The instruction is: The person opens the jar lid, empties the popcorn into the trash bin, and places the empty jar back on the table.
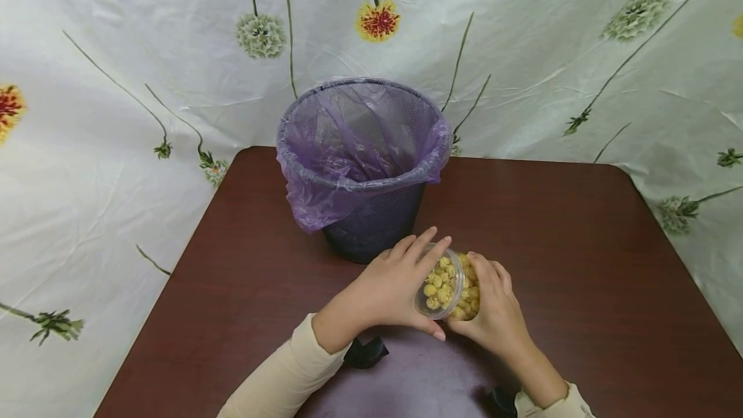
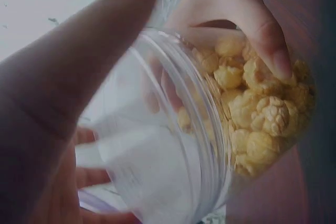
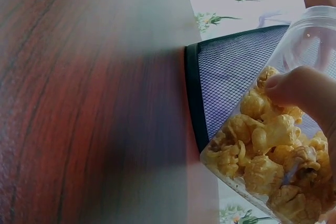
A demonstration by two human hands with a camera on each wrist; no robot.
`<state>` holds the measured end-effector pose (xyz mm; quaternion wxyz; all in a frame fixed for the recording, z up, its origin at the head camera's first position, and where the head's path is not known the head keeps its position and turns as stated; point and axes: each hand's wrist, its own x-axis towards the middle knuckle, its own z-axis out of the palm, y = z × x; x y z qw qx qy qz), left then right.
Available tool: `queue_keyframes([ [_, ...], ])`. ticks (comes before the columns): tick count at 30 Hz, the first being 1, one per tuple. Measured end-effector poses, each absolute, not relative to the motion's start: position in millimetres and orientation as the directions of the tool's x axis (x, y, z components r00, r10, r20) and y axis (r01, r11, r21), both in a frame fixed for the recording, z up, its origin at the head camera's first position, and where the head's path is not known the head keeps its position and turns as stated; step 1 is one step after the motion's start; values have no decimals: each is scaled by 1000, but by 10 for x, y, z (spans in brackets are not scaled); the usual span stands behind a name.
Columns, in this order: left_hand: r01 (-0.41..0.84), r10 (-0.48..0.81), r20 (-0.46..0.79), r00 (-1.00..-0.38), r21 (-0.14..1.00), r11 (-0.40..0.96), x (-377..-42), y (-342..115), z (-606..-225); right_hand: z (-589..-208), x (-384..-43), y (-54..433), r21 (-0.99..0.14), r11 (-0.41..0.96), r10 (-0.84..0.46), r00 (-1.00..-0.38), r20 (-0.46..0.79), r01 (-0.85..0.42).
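A clear plastic jar (image 2: 215, 135) holds yellow popcorn (image 3: 262, 156) and lies tilted in front of the bin, its wide round end toward the left hand. The right hand (image 1: 496, 311) grips the jar's body, with its thumb across the clear side in the right wrist view. Around the round end, the left hand (image 1: 386, 289) has its thumb on the near side and its fingers spread on the far side. Through the clear plastic in the left wrist view, some fingers show behind the jar. Whether that end bears a separate lid is hard to tell.
Behind the hands, a dark mesh wastebasket (image 1: 377, 221) stands on the brown table (image 1: 551, 244). A purple plastic bag (image 1: 316, 202) lines it and folds over its rim. White flowered cloth (image 1: 522, 31) hangs behind and beside the table.
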<state>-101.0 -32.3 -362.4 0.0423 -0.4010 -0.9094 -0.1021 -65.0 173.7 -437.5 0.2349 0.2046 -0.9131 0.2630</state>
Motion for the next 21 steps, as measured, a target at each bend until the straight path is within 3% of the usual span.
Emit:
queue_keyframes([
  [6,823,807,180,-562,215,525,-1050,-369,-3646,-4387,-655,1739,-374,771,-254,-788,561,-515],
  [10,836,810,211,-547,191,515,-1055,-374,-3644,-4394,-648,1735,-381,765,-260,-790,555,-519],
  [14,794,760,229,-608,192,577,-1026,-360,-3645,-4398,-646,1728,-380,757,-271,-785,557,-531],
  [21,603,576,187,-796,323,729,-944,-285,-3656,-4375,-645,1721,-370,763,-260,-776,575,-530],
])
